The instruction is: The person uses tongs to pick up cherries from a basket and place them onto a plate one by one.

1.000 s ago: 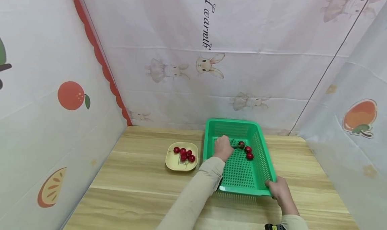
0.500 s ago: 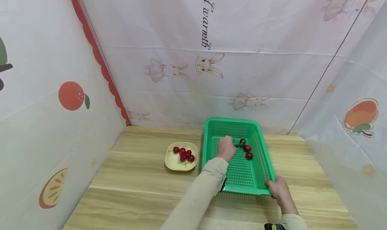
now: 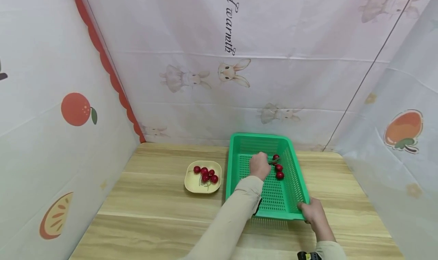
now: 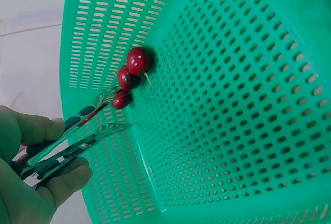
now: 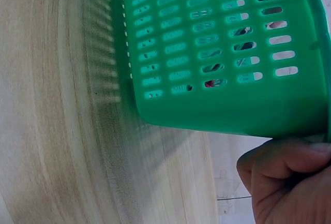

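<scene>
My left hand [image 3: 260, 166] reaches into a green perforated basket [image 3: 231, 165] and holds metal tongs [image 4: 77, 149] with dark grips, thumb on one arm and fingers on the other. The tongs' tips stand apart; the upper one is beside the lowest of three red cherries [image 4: 138, 61], which sit together by the basket's side wall. In the left wrist view the lower tip is clear of them. My right hand [image 3: 313, 211] grips the basket's rim at its near right corner, thumb on top. The right wrist view shows curled fingers under the rim.
A small pale yellow dish [image 3: 191, 187] with several stemmed cherries [image 3: 205, 177] stands left of the basket. The wooden table [image 3: 143, 199] meets a printed cloth backdrop [image 3: 191, 119] behind, with cloth on both sides too.
My left hand has moved a little right inside the basket, with the tongs closer in among the cherries. The cherries have shifted slightly. My right hand keeps its grip on the rim.
</scene>
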`<state>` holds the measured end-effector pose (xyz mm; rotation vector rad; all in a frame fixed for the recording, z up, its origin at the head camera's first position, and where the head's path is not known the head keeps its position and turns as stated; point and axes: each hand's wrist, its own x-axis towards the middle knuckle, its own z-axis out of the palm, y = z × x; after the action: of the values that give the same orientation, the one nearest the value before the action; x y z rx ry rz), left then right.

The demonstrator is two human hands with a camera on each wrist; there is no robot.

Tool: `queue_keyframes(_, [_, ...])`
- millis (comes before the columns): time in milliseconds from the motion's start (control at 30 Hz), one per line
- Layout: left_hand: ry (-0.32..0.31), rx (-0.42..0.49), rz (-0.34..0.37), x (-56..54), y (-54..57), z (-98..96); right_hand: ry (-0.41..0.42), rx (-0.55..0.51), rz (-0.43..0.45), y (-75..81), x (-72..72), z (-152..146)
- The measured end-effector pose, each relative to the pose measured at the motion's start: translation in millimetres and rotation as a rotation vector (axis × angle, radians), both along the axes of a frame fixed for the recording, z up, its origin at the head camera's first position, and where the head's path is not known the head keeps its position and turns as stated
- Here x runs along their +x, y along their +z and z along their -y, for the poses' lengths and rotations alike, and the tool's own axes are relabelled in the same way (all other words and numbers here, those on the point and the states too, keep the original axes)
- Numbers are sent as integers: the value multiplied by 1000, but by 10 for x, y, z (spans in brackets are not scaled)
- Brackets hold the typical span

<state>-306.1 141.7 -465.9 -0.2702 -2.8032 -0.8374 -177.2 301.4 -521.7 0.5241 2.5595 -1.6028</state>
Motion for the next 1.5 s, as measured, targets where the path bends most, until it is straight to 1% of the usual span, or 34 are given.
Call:
queue_keyframes(167, [1, -24, -37, -15, 41, -67, 0, -6, 1, 19, -3, -3])
queue_keyframes(267, [8, -34, -38, -23, 56, -92, 2, -11, -1, 26, -1, -3])
queue_keyframes(500, [32, -35, -12, -22, 55, -110, 10, -7, 14, 15, 6, -3])
queue_keyframes(600, [43, -38, 1, -20, 52, -85, 22, -8, 15, 13, 9, 15])
queue_keyframes(700, [52, -23, 1, -27, 61, -53, 30, -14, 11, 9, 13, 27])
queue_keyframes(833, [52, -22, -9, -41, 109, 2, 32, -10, 6, 14, 18, 24])
queue_keyframes(1000, [59, -50, 0, -47, 177, 70, 32, -4, 14, 31, 12, 3])
queue_keyframes(1100, [54, -73, -12, -60, 193, 95, 30, -7, 18, 46, -1, -10])
queue_keyframes(1200, [31, -73, -29, -62, 184, 123, 27, -13, 13, 56, -14, -11])
queue_keyframes(1267, [19, -54, -39, -50, 173, 147, 27, -17, 7, 52, -24, -10])
queue_keyframes(1367, [21, -30, -33, -10, 171, 203, 30, -24, 10, 39, -31, 0])
queue_keyframes(1500, [25, -10, -28, 68, 207, 277, 37, -25, 21, 27, -20, -8])
